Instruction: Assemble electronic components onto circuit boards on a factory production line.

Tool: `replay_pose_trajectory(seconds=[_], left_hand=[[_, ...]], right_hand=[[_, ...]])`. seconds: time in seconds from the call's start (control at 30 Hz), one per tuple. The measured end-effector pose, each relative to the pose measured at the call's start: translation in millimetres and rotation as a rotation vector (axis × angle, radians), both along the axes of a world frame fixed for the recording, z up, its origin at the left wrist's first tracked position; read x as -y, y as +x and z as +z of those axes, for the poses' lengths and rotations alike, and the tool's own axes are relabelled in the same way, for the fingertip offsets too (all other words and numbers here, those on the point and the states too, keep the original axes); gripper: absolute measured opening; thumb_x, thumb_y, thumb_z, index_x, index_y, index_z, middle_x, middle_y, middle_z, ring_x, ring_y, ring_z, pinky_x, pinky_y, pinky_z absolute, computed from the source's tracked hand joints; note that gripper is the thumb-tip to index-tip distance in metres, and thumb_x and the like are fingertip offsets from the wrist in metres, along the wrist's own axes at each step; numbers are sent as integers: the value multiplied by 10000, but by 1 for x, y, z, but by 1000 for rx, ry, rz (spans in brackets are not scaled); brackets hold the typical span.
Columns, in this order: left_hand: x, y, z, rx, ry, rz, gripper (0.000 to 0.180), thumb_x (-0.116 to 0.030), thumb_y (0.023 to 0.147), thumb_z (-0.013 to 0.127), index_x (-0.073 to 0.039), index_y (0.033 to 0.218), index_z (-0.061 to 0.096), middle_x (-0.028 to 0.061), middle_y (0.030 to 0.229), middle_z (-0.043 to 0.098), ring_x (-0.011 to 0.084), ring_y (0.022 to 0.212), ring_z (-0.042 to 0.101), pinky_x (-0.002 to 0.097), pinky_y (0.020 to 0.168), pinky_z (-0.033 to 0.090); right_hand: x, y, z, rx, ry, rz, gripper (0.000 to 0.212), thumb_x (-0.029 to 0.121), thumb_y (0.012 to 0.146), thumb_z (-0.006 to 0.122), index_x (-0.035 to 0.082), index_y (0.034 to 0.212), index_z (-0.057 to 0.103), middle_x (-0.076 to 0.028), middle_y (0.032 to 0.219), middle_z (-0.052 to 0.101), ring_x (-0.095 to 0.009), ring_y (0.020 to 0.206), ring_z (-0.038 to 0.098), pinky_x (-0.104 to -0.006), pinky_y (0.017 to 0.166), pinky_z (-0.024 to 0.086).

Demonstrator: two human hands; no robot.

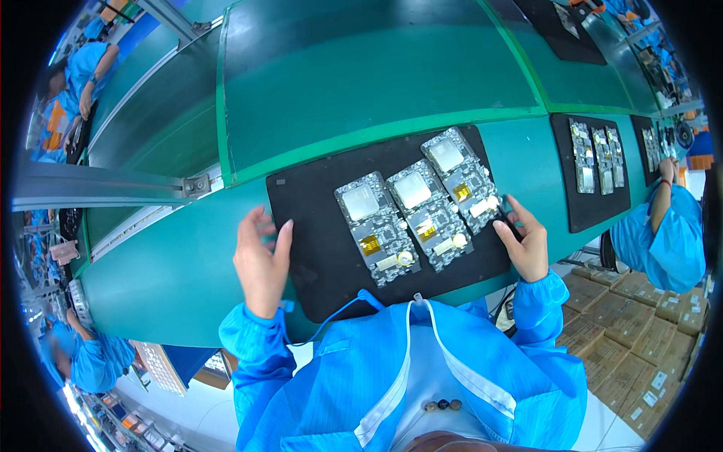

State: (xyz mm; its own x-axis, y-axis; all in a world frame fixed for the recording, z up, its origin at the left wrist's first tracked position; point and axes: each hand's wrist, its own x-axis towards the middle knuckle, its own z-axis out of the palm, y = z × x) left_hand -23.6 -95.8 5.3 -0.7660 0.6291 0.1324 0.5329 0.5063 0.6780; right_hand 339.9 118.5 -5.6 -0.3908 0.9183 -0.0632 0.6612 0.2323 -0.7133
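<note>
Three grey circuit boards lie side by side, slightly slanted, on a black mat (320,282): a left board (382,239), a middle board (440,215) and a right board (476,167). Each carries a silvery square plate, an amber patch and a round yellowish part. My left hand (260,260) hovers by the mat's left edge, open, thumb and fingers apart. At the mat's right edge is my right hand (529,245), its thumb and forefinger spread near the lower end of the right board. I see nothing held in either hand. A blue coiled cord (343,309) runs from my left cuff.
Beyond the green worktop (151,275) runs a dark green belt (376,68). A metal beam (113,187) juts in at left. Another black mat (591,207) with boards lies right, near a co-worker's sleeve (670,241). Cardboard boxes (621,316) cover the floor at lower right.
</note>
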Motion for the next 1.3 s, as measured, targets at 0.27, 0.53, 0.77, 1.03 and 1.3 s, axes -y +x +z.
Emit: replay_pose_trajectory(seconds=[0.27, 0.53, 0.77, 1.03, 1.3], left_hand=[[35, -23, 4, 875, -141, -216, 395, -184, 1017, 710, 27, 1339, 622, 39, 1088, 714, 127, 958, 675, 288, 722, 560], [-15, -5, 9, 1057, 466, -270, 538, -133, 1023, 674, 10, 1504, 481, 111, 1429, 611, 207, 1296, 581, 355, 1114, 440], [-70, -41, -2, 983, 385, 63, 530, -259, 1031, 680, 21, 1456, 532, 106, 1323, 682, 211, 1146, 678, 322, 1013, 516], [-176, -158, -62, 1315, 532, 14, 468, -339, 1003, 714, -9, 1320, 617, 123, 1205, 730, 293, 1036, 729, 439, 924, 600], [-276, -204, -75, 1093, 659, 178, 386, -272, 971, 763, 36, 1185, 675, 152, 1142, 742, 285, 1033, 736, 413, 878, 620]], right_hand=[[-10, 6, 0, -809, -657, 100, 413, 115, 959, 753, -38, 1321, 627, -63, 1184, 724, -107, 1062, 669, -265, 941, 531], [-71, -34, -12, -1039, -741, -154, 353, 126, 1011, 682, -10, 1334, 635, -79, 1174, 738, -152, 1005, 712, -268, 894, 557], [-83, -27, -4, -784, -569, -191, 357, 192, 1023, 702, 28, 1339, 670, 20, 997, 725, 18, 568, 461, -183, 482, 317], [-112, 133, -38, -591, 311, -712, 441, 122, 943, 784, -39, 1334, 659, -84, 1160, 719, -149, 1071, 655, -293, 963, 515], [-105, 231, -32, -729, -80, -1064, 432, 251, 935, 805, 25, 1262, 637, -76, 1048, 699, -28, 543, 427, -214, 450, 276]])
